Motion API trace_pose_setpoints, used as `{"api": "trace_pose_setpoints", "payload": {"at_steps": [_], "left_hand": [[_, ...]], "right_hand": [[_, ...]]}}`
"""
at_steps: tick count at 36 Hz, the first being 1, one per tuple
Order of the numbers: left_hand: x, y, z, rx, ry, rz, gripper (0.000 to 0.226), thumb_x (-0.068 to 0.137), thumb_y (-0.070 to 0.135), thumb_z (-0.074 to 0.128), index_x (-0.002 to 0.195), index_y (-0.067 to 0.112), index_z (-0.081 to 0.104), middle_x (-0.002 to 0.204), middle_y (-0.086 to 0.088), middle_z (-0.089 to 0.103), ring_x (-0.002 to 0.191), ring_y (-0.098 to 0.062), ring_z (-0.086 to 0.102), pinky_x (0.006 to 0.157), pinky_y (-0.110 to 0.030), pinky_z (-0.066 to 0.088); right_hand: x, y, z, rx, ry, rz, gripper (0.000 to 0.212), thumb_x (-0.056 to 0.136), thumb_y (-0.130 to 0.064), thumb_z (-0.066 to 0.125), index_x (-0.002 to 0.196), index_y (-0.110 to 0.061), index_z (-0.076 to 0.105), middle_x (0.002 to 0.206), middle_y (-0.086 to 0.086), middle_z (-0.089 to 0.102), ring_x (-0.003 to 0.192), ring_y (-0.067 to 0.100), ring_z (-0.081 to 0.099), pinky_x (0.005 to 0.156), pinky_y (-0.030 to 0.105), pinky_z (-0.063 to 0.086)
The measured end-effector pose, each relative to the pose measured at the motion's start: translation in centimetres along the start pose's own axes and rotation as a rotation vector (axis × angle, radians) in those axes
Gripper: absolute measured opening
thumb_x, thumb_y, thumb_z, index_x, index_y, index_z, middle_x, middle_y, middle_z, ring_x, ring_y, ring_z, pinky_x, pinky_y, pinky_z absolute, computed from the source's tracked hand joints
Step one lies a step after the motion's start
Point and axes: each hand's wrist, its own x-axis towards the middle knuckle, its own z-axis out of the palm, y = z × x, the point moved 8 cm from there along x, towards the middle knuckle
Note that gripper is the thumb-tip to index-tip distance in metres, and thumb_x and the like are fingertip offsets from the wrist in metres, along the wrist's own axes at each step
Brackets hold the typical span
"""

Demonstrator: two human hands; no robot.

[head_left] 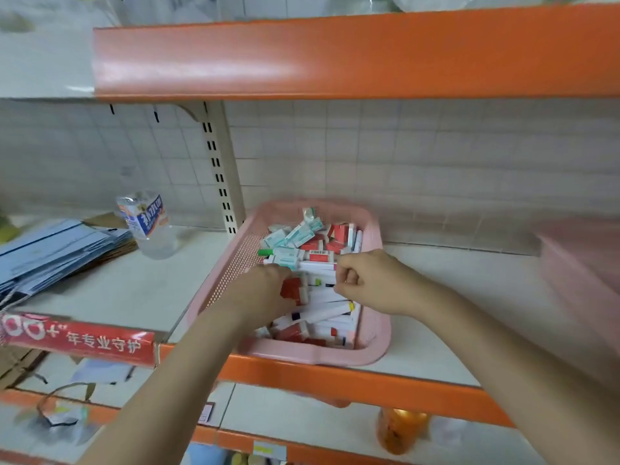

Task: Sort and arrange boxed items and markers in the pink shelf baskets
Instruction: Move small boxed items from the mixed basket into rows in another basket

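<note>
Inside pink basket (231,260): left hand (265,293) fingers clamp red box (293,290); right hand (365,283) fingers curled, contents unclear

Basket on our shelf

We see boxes (303,234) far and markers (330,312) near in the basket (231,260); bottle (146,223) stands left.

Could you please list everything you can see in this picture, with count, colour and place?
basket: one in full view, pink, on the middle shelf
second basket: one, pink, blurred, right edge
boxes: many, red and teal-white, in the basket
markers: many, white with coloured caps, in the basket
bottle: one, clear, left of the basket
cartons: a flat blue stack, far left
orange bottle: one, on the lower shelf
left hand: in the basket, on a red box
right hand: fingers curled over the markers
</note>
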Motion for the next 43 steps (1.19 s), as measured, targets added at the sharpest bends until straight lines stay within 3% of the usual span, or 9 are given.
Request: {"api": "trace_pose_setpoints", "payload": {"at_steps": [11,16,21,25,29,32,34,37,43], "left_hand": [[3.0,1.3,1.3,0.177,-0.072,0.063,0.035,0.082,0.028,0.060,0.114,0.016,0.052,0.109,-0.004,0.053,0.101,-0.023,0.052,0.087,-0.036,0.046],[3.1,1.3,1.8,0.089,-0.104,0.078,0.019,0.087,0.033,0.058,0.092,0.020,0.045,0.092,0.002,0.046,0.083,-0.016,0.046,0.071,-0.027,0.037],[2.9,0.1,0.8,-0.076,-0.068,0.034,0.021,0.089,0.030,0.056,0.099,0.016,0.044,0.097,-0.001,0.057,0.086,-0.020,0.054,0.073,-0.031,0.044],[2.3,-0.8,-1.6,-0.185,0.078,0.013,0.015,0.092,0.024,0.051,0.092,0.012,0.042,0.076,0.003,0.052,0.071,-0.017,0.050,0.057,-0.026,0.036],[1.4,-1.9,-3.5,-0.275,0.166,-0.018,0.022,0.091,0.022,0.051,0.079,0.021,0.033,0.070,0.005,0.044,0.061,-0.010,0.040,0.058,-0.029,0.032],[0.7,-2.4,-3.9,-0.318,0.166,-0.013,0.016,0.090,0.021,0.055,0.088,0.018,0.039,0.073,0.003,0.046,0.062,-0.009,0.040,0.056,-0.024,0.032],[0.3,-2.7,-4.0,-0.329,0.168,-0.017,0.015,0.090,0.019,0.056,0.092,0.016,0.041,0.074,0.002,0.047,0.063,-0.009,0.040,0.054,-0.022,0.031],[-0.2,-3.0,-4.2,-0.351,0.182,-0.032,0.013,0.088,0.015,0.055,0.095,0.014,0.044,0.074,0.000,0.047,0.062,-0.010,0.041,0.052,-0.021,0.031],[-1.3,-3.9,-4.7,-0.406,0.196,-0.050,0.024,0.087,0.016,0.058,0.108,0.017,0.045,0.085,-0.001,0.056,0.075,-0.021,0.059,0.059,-0.025,0.044]], "right_hand": [[0.4,-0.4,0.9,0.004,-0.040,0.019,0.008,0.093,-0.031,0.058,0.088,-0.024,0.057,0.088,-0.008,0.060,0.080,0.012,0.059,0.075,0.032,0.053],[0.7,-0.7,1.1,-0.011,-0.055,0.013,0.008,0.093,-0.031,0.058,0.089,-0.024,0.057,0.092,-0.004,0.061,0.083,0.013,0.060,0.078,0.035,0.053],[0.7,-1.1,1.6,0.045,-0.097,-0.009,0.004,0.091,-0.028,0.061,0.092,-0.024,0.061,0.092,-0.008,0.062,0.086,0.011,0.061,0.082,0.034,0.054],[0.9,-3.3,3.2,0.113,-0.227,-0.090,0.029,0.088,-0.028,0.068,0.116,-0.023,0.064,0.100,-0.014,0.058,0.085,-0.002,0.055,0.078,0.018,0.047],[1.1,-5.0,5.4,0.072,-0.371,-0.146,0.046,0.088,-0.016,0.066,0.132,-0.026,0.057,0.085,-0.026,0.043,0.068,-0.017,0.050,0.059,0.005,0.036],[1.3,-6.1,6.6,-0.074,-0.404,-0.215,0.053,0.087,-0.005,0.059,0.137,-0.025,0.053,0.100,-0.013,0.048,0.088,0.000,0.051,0.077,0.019,0.046],[1.6,-6.5,7.1,-0.145,-0.380,-0.247,0.051,0.087,-0.007,0.060,0.134,-0.026,0.055,0.106,-0.007,0.047,0.099,0.015,0.049,0.087,0.034,0.047],[2.0,-7.0,7.3,-0.210,-0.338,-0.288,0.040,0.087,-0.016,0.062,0.127,-0.025,0.061,0.107,-0.005,0.052,0.100,0.017,0.052,0.087,0.039,0.048],[2.4,-8.1,6.3,-0.253,-0.218,-0.337,0.016,0.087,-0.030,0.058,0.083,-0.015,0.059,0.077,-0.001,0.053,0.070,0.016,0.051,0.061,0.034,0.044]]}}
